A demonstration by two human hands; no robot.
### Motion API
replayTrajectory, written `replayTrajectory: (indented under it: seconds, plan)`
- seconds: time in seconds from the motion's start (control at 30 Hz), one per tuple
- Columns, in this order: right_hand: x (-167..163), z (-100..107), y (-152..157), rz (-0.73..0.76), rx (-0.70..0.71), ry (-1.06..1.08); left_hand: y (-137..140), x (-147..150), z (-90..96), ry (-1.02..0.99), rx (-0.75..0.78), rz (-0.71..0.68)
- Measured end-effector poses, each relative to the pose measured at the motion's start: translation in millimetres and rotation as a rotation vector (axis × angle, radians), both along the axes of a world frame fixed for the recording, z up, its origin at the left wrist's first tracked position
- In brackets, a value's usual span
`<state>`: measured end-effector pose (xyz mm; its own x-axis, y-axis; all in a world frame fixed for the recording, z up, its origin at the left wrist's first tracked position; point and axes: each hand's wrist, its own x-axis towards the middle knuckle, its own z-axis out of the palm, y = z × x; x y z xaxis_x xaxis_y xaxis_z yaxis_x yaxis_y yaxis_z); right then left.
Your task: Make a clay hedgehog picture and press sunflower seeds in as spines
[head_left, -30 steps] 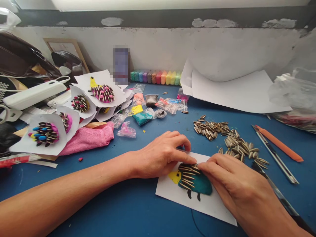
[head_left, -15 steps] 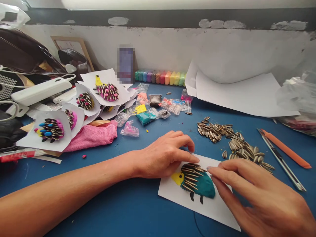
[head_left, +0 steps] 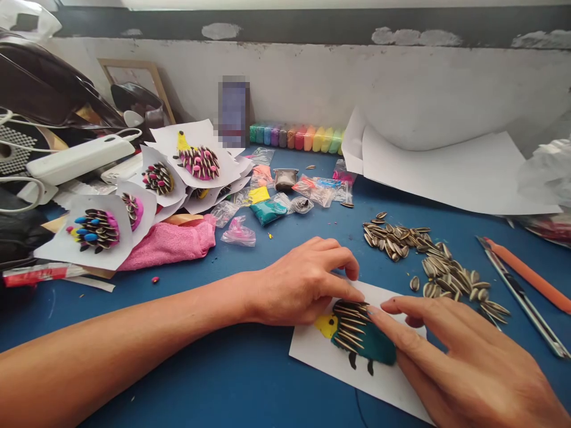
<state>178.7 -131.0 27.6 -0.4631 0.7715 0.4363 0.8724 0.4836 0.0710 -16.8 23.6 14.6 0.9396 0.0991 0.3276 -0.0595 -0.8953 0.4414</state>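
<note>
A hedgehog shape of teal clay (head_left: 379,345) with a yellow head (head_left: 326,326) and black feet lies on a white paper card (head_left: 307,351). Rows of striped sunflower seeds (head_left: 350,330) stick out of its back on the head side; the rear part is bare clay. My left hand (head_left: 303,279) rests on the card's upper left, index finger stretched along the top of the hedgehog, holding nothing visible. Over the card's right side, my right hand (head_left: 459,351) has its fingers stretched out, one fingertip touching the seeds at the upper back. Nothing shows in its fingers.
Loose sunflower seeds (head_left: 439,267) lie in a pile beyond the card. A craft knife (head_left: 521,297) and an orange stick (head_left: 530,273) are at the right. Bagged clay (head_left: 270,209), a pink cloth (head_left: 173,244) and finished seed hedgehogs (head_left: 96,230) spread left and behind. White sheets (head_left: 446,172) stand at the back.
My right hand's pinched fingers have spread and shifted slightly left, a fingertip now on the seeds. My left hand stays nearly in place. The whole view has shifted slightly.
</note>
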Motion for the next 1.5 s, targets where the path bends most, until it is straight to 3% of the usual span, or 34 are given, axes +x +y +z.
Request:
replayTrajectory:
  seconds: [0.67,0.87,0.93,1.13,1.33,1.5]
  plan:
    - [0,1,-1,-0.036,0.013,0.017,-1,0,2.7,0.056,0.006,0.008]
    - [15,8,-2,-0.381,0.054,0.163,-1,1,-0.4,0.013,-0.003,0.057]
    - [21,11,0,-0.433,0.049,0.204,-1,2,-3.9,-0.037,-0.018,0.111]
    - [32,10,10,-0.468,0.021,0.184,0,4,-12.6,-0.103,-0.072,0.266]
    - [37,6,22,-0.438,-0.039,0.167,0,5,-13.4,-0.079,-0.033,0.275]
    - [43,15,24,-0.456,-0.102,0.117,0,5,-13.2,-0.069,-0.037,0.270]
